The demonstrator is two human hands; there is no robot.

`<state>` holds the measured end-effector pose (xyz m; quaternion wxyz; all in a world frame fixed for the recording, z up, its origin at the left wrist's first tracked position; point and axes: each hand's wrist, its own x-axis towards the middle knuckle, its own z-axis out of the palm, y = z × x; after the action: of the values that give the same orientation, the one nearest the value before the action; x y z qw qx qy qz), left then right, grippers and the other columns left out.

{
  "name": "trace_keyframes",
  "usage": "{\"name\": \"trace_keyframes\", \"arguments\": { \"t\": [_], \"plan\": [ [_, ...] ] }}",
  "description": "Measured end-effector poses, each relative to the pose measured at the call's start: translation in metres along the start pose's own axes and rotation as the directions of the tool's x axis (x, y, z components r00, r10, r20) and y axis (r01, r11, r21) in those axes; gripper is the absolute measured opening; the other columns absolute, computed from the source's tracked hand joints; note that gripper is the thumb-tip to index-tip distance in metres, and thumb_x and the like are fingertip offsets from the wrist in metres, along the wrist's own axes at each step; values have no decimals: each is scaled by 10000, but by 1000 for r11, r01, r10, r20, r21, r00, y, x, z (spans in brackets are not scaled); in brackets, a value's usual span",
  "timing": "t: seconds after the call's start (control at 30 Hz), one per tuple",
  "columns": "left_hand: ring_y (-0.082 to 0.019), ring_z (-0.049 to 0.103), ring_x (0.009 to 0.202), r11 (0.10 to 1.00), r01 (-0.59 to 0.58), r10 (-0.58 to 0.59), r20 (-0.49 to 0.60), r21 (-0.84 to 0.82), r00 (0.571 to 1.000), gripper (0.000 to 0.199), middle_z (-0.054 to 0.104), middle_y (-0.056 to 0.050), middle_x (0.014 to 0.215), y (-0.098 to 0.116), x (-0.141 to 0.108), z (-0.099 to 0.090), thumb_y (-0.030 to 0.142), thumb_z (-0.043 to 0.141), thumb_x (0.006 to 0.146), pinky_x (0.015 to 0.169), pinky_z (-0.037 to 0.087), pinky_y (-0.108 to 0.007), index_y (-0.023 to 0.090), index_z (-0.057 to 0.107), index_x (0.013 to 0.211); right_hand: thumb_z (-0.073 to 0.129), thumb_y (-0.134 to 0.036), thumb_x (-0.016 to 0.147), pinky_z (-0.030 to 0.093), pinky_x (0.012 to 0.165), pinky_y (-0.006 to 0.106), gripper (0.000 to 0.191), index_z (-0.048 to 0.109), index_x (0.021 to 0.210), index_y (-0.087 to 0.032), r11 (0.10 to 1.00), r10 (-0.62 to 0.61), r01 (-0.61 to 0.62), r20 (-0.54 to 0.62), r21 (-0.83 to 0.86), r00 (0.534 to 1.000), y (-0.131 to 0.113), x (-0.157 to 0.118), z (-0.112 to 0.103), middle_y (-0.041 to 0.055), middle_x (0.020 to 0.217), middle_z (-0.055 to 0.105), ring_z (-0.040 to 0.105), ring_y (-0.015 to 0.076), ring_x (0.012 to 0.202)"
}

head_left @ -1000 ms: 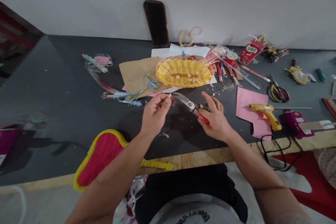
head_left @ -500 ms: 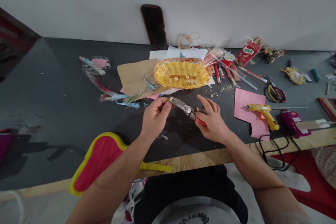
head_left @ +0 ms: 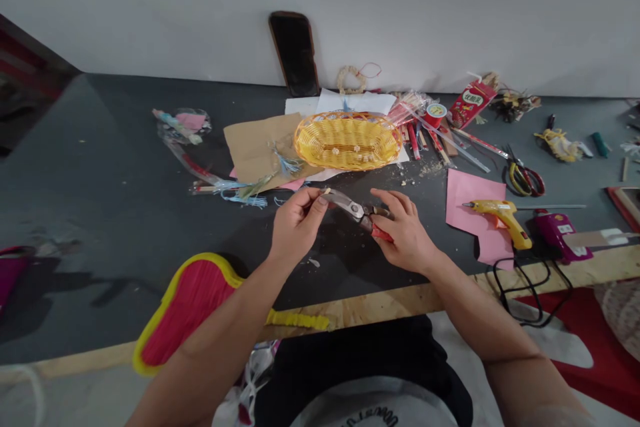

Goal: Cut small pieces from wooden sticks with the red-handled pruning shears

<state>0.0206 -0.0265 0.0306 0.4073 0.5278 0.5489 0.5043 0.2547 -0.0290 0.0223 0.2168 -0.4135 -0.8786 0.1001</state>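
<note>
My right hand (head_left: 404, 230) is closed on the red handle of a pair of pruning shears (head_left: 354, 209), with the index finger stretched out above the grip. The metal blades point left towards my left hand (head_left: 299, 223). Its thumb and fingers pinch a small pale piece (head_left: 327, 191) at the blade tips; what kind of piece it is I cannot make out. Beyond both hands sits a yellow woven basket (head_left: 348, 140) with a few tiny pale bits in it.
Brown paper (head_left: 260, 147) lies left of the basket. To the right are a yellow glue gun (head_left: 505, 215) on pink paper (head_left: 467, 197), scissors (head_left: 523, 173) and a red drink carton (head_left: 471, 103). A phone (head_left: 295, 53) leans on the wall. A red, yellow-edged piece (head_left: 193, 303) lies near my left forearm.
My right index finger has shifted slightly to the left over the shears. The left hand still pinches the small piece at the blade tips.
</note>
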Motion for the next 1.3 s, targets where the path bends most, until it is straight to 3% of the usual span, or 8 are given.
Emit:
{"name": "trace_keyframes", "arguments": {
  "t": [0.2, 0.43, 0.73, 1.13, 1.3],
  "plan": [
    [-97, 420, 503, 1000, -11, 11, -9, 20, 1000, 378, 593, 17, 598, 3, 0, 0, 551, 684, 863, 489, 331, -230, 178, 691, 802, 600, -113, 839, 479, 943, 453, 160, 699, 907, -218, 998, 28, -25, -43, 61, 999, -3, 0, 1, 111, 1166, 547, 471, 281, 1098],
    [-99, 414, 509, 999, -6, 7, -15, 39, 1000, 361, 555, 26, 588, 0, -1, 0, 535, 679, 871, 492, 324, -230, 177, 692, 817, 588, -130, 856, 468, 851, 407, 145, 697, 905, -210, 1000, 4, -2, -51, 22, 999, -2, 0, 3, 92, 1021, 534, 477, 251, 988],
    [-109, 469, 530, 1000, -3, 3, -25, 20, 1000, 383, 640, -2, 645, -3, 0, 1, 559, 705, 839, 513, 357, -230, 177, 697, 815, 604, -169, 872, 411, 835, 422, 163, 696, 986, -239, 994, -3, -3, -61, -106, 998, -1, 0, 3, 94, 1081, 601, 490, 270, 1042],
    [-106, 458, 532, 997, -18, 21, -37, 76, 999, 280, 626, 4, 639, -2, -2, 2, 454, 692, 852, 510, 352, -219, 176, 731, 853, 597, -168, 865, 392, 941, 488, 247, 703, 1064, -270, 994, 4, -13, -73, -112, 997, -3, -1, 1, 89, 1166, 611, 500, 297, 1140],
    [-121, 520, 570, 996, -25, 26, -17, 82, 1000, 295, 681, -21, 714, -2, -1, 2, 457, 683, 856, 538, 395, -226, 170, 747, 884, 616, -153, 831, 406, 999, 526, 271, 700, 1067, -255, 993, -14, 3, -95, -115, 995, -3, -2, 2, 114, 1378, 531, 461, 338, 1243]
  ]
}}
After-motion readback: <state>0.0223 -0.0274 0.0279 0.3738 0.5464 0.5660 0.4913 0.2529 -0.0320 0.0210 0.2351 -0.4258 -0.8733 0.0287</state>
